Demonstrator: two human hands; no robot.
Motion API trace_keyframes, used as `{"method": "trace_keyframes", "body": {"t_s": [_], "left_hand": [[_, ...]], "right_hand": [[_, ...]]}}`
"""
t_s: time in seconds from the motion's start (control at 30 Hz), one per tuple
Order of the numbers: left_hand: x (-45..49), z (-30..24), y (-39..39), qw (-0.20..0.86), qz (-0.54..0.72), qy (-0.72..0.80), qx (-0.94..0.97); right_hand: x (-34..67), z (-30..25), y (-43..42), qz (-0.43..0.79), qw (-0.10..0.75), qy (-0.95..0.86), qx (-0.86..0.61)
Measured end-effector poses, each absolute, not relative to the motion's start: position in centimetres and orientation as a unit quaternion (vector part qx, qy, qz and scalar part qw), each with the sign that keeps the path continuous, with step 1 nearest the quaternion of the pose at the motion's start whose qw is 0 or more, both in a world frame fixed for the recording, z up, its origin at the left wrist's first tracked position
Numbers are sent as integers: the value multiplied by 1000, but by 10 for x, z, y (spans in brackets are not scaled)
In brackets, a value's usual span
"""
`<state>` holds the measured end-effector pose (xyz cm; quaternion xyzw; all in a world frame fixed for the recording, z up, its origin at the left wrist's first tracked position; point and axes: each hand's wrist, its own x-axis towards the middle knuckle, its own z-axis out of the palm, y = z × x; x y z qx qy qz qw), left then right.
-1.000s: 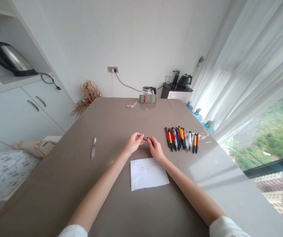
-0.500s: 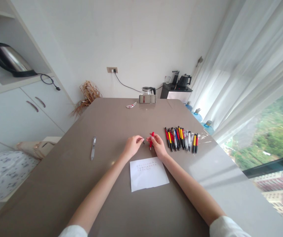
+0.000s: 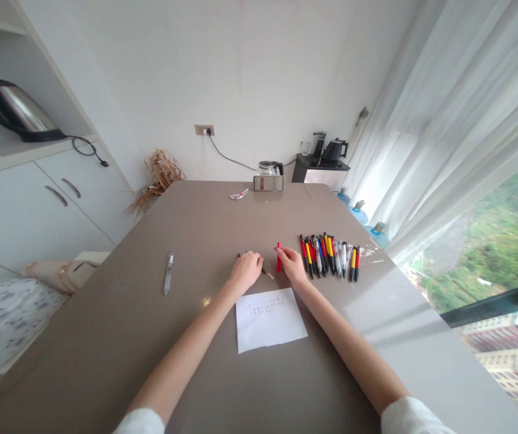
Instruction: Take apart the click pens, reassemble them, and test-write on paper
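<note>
My right hand pinches a red pen barrel, held upright over the table. To its left, my left hand is low at the tabletop with its fingers curled down; what they grip, if anything, is hidden. Small dark pen parts show on both sides of this hand, one dark piece by the fingertips. A short whitish piece lies between my hands. Just nearer to me is a white sheet of paper with rows of handwriting.
Several red, yellow, black and clear pens lie in a row right of my hands. One clear pen lies apart on the left. At the table's far edge a phone stands against a glass pot, beside a small patterned item.
My left hand has lowered to the table and its fingers have turned down. The whitish piece now lies on the table between my hands. My right hand still holds the red barrel.
</note>
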<state>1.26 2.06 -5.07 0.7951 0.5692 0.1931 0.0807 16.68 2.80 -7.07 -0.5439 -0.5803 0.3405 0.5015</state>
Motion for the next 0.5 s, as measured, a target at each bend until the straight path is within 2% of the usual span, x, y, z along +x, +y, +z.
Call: {"method": "trace_keyframes", "body": {"t_s": [0.13,0.27,0.5], "left_hand": [[19,-54,22,54,162,572,802],[21,-55,22,50,154,579,799],[11,-43,21,86,218,582,779]], "right_hand": [[175,-66,27,215,352,-691,-594],[171,-63,22,120,247,-731,-625],[167,-60,20,90,184,-739,-642]]}}
